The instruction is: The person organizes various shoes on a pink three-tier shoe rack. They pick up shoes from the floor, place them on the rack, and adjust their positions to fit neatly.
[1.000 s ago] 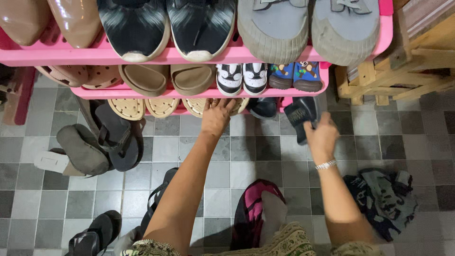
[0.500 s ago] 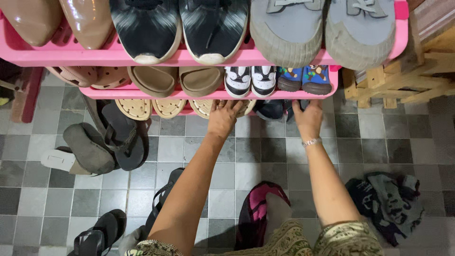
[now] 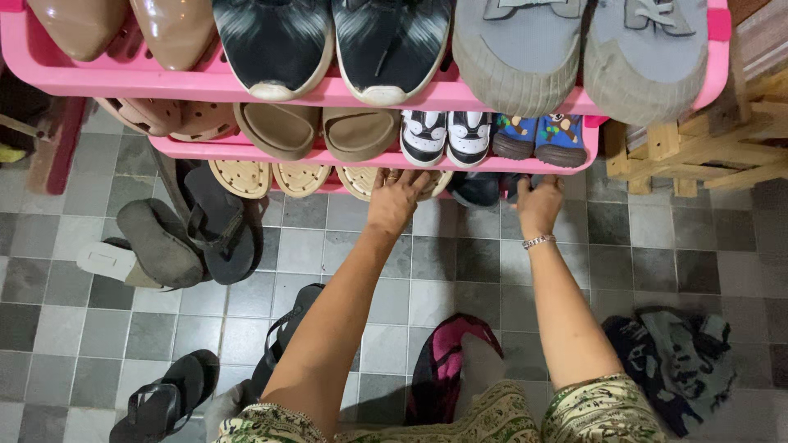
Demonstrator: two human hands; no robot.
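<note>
Head view: both hands at pink shoe rack's (image 3: 246, 149) bottom tier, left hand (image 3: 396, 201) flat on tan sandal (image 3: 365, 182), right hand (image 3: 538, 209) closed on dark shoe (image 3: 517, 184) at 12 o'clock, nearly shelved; sandals (image 3: 197, 234) at 9 o'clock loose on floor.

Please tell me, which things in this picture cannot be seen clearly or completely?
- Head view: right hand fingers and the dark shoe lie under the pink rack; grip unclear.
- Left hand covers part of a tan sandal.
- Top-shelf grey shoes are cut by the upper edge.

both hands (image 3: 396, 199) (image 3: 539, 205) reach under a pink shoe rack (image 3: 197, 82), touching shoes.
</note>
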